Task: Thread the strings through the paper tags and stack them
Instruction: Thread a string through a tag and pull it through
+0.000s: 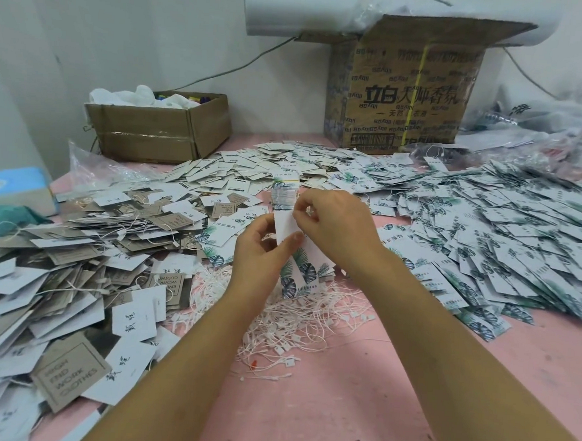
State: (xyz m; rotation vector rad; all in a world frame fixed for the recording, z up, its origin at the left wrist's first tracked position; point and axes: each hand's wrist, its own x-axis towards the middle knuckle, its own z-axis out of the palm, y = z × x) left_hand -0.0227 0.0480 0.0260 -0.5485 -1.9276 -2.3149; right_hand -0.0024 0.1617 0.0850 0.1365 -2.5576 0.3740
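My left hand grips a white paper tag from below, thumb against its lower edge. My right hand pinches the tag's top edge with fingertips; any string there is too fine to see. Below the hands lies a small group of leaf-printed tags. A tangle of white strings with small plastic ends is spread on the pink table under my wrists. A neat stack of tags stands just beyond my hands.
Grey and white strung tags are heaped at the left, leaf-printed tags at the right. A low cardboard box and a tall printed carton stand at the back. A blue tissue pack lies far left.
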